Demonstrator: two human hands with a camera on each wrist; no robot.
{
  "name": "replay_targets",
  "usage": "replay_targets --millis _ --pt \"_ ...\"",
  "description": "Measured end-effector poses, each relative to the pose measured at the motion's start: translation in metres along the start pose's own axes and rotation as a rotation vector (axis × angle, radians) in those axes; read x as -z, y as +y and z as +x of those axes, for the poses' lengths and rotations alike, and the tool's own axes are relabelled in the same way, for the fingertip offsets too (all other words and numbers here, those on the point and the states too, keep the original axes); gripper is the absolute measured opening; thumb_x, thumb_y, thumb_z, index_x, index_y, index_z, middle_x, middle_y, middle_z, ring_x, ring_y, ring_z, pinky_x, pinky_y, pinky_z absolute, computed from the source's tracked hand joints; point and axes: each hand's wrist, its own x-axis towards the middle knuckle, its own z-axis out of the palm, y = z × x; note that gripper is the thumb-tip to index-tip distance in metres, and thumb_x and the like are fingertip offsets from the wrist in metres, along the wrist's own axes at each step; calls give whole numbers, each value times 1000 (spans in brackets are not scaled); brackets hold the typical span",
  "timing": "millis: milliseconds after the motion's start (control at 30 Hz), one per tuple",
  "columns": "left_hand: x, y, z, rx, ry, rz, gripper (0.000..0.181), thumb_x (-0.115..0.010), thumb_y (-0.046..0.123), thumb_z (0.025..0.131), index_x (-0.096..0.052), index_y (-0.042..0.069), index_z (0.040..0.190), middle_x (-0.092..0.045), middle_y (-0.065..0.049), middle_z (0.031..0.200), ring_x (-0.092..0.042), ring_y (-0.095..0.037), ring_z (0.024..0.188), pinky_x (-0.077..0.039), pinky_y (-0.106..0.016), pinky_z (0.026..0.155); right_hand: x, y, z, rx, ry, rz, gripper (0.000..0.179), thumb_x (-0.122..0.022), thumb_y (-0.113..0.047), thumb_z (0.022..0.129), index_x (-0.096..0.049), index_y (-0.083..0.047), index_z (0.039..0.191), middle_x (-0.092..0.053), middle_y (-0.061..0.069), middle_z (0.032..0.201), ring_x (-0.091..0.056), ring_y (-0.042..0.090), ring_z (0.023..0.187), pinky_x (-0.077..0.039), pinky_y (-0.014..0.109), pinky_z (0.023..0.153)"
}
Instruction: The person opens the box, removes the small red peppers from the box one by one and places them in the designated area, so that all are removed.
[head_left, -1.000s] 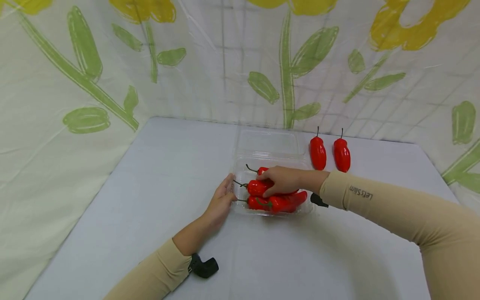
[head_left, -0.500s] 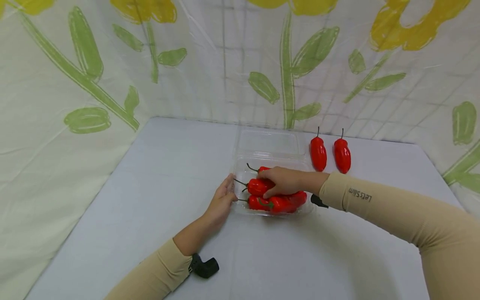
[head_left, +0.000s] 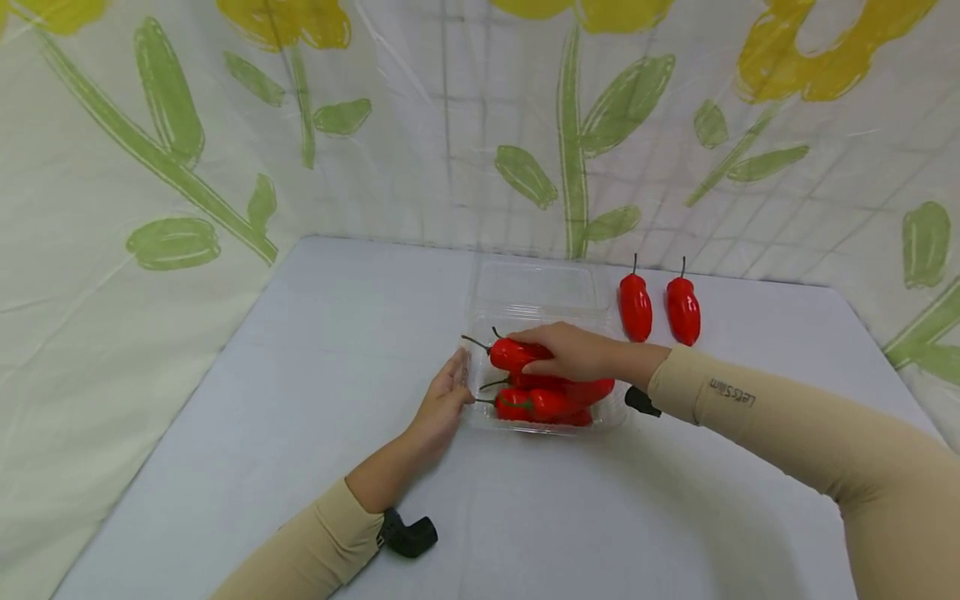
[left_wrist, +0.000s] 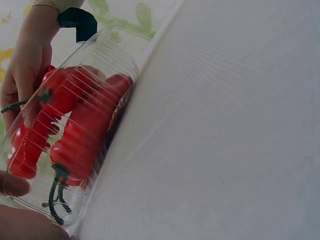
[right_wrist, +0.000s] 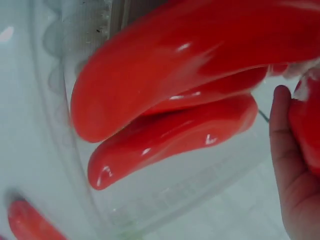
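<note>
My right hand (head_left: 577,350) grips a red chili pepper (head_left: 512,354) with a dark green stem, over the back part of an open clear plastic clamshell box (head_left: 542,428). Several more red peppers (head_left: 551,406) lie piled along the front of the box, stems mostly leftward. My left hand (head_left: 438,408) holds the box's left side, thumb near the front corner. In the left wrist view, peppers (left_wrist: 80,135) show through the ribbed wall, with left fingertips (left_wrist: 14,184) at its end. The right wrist view has right-hand fingers (right_wrist: 286,145) against the held pepper (right_wrist: 310,125).
Two red peppers (head_left: 635,308) stand apart on the white table (head_left: 337,333), right of the box's lid (head_left: 540,283), which lies folded back. A flower-printed cloth (head_left: 420,133) hangs behind the table. Each wrist wears a black camera mount (head_left: 411,535).
My right hand has taken the gripped pepper up and back from the middle of the pile, uncovering another pepper beneath it. The left hand stays at the box's left side.
</note>
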Motion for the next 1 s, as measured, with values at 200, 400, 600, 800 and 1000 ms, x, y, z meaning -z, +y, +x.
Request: replay_targets --millis 200,400,600,800,1000 --pt "0 0 0 -12 -11 -28 74 -30 -12 78 -3 -6 147 -3 -18 157 1 -30 145 -4 -43 118 5 7 -9 7 16 53 57 -59 -23 90 -39 -17 143 -59 4 125 -53 21 111 -52 35 90" --pt "1 0 0 -13 -10 -38 75 -30 -12 77 -3 -6 147 -2 -18 157 2 -29 145 -2 -43 118 8 12 -19 -25 45 116 56 -59 -27 89 -40 -24 142 -59 1 126 -52 20 112 -52 33 88" --pt "0 0 0 -4 -8 -24 74 -30 -11 78 -3 -5 147 -2 -17 157 2 -29 145 -3 -42 118 11 13 -29 -60 68 195 57 -58 -31 89 -38 -25 143 -56 4 132 -50 23 117 -53 33 87" --pt "1 -1 0 -22 -9 -36 75 -29 -12 77 -3 -6 147 -2 -18 157 3 -30 145 -1 -43 118 11 20 -37 -81 106 250 58 -58 -30 90 -37 -23 143 -54 7 133 -49 25 118 -53 33 86" --pt "0 -1 0 -21 -1 -30 75 -30 -12 76 -4 -6 147 -3 -18 157 2 -30 145 -2 -43 118 10 24 -48 -86 162 328 59 -59 -33 89 -38 -25 143 -53 7 135 -49 26 117 -54 33 85"
